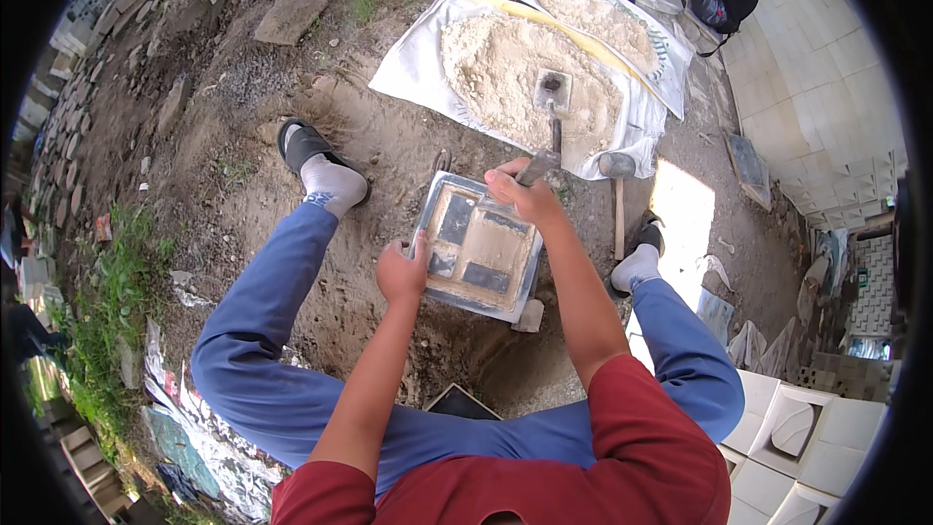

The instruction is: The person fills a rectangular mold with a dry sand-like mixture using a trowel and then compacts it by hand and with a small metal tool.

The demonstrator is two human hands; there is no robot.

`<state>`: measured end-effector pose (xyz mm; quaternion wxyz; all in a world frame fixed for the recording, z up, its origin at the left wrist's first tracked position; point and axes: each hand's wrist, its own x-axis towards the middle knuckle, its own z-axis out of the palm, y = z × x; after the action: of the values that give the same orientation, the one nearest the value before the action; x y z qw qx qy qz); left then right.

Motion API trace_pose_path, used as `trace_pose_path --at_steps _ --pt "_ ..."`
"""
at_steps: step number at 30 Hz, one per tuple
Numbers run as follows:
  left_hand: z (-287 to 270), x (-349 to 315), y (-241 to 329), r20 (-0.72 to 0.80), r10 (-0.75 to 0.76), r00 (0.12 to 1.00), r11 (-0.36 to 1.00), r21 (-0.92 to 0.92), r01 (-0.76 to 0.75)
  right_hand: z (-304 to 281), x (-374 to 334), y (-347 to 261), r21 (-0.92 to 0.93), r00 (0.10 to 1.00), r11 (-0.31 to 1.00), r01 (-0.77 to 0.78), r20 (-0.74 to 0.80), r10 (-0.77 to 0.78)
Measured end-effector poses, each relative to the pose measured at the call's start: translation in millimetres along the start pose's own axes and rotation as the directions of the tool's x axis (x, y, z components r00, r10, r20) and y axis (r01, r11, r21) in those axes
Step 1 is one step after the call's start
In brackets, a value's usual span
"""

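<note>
Mallet (619, 192) right of mold (476, 305), powder (494, 66) beyond

Outdoor work yard, dirt ground (243, 199), pale powder (491, 58) on sacks (413, 65), stacked white blocks (802, 49)

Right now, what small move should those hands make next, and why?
Probably scoop a little sand with the trowel: the right hand holds it with its blade over the pile, the left hand grips the tray, and dark patches there look nearly bare.

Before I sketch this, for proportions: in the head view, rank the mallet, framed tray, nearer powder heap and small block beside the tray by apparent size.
1. nearer powder heap
2. framed tray
3. mallet
4. small block
</note>
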<state>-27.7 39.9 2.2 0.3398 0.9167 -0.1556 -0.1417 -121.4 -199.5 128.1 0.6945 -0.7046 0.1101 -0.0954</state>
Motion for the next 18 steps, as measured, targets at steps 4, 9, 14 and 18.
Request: trace_pose_path --at_steps 4,9,14,18 --pt "3 1 2 -0.027 0.027 0.999 1.000 -0.015 -0.027 5 -4 -6 0.028 0.998 0.999 -0.018 -0.058 0.019" --pt "2 3 2 -0.002 -0.014 1.000 1.000 0.000 0.014 13 -7 -3 0.063 0.980 0.998 0.019 -0.196 -0.007" --pt "3 -3 4 -0.037 -0.012 0.999 1.000 0.011 0.012 11 -8 -16 0.025 0.997 1.000 0.015 -0.070 -0.013" --pt "-4 0 6 0.018 -0.031 0.999 0.999 0.007 0.031 13 -30 -31 -0.133 0.991 0.991 0.032 -0.124 -0.048"
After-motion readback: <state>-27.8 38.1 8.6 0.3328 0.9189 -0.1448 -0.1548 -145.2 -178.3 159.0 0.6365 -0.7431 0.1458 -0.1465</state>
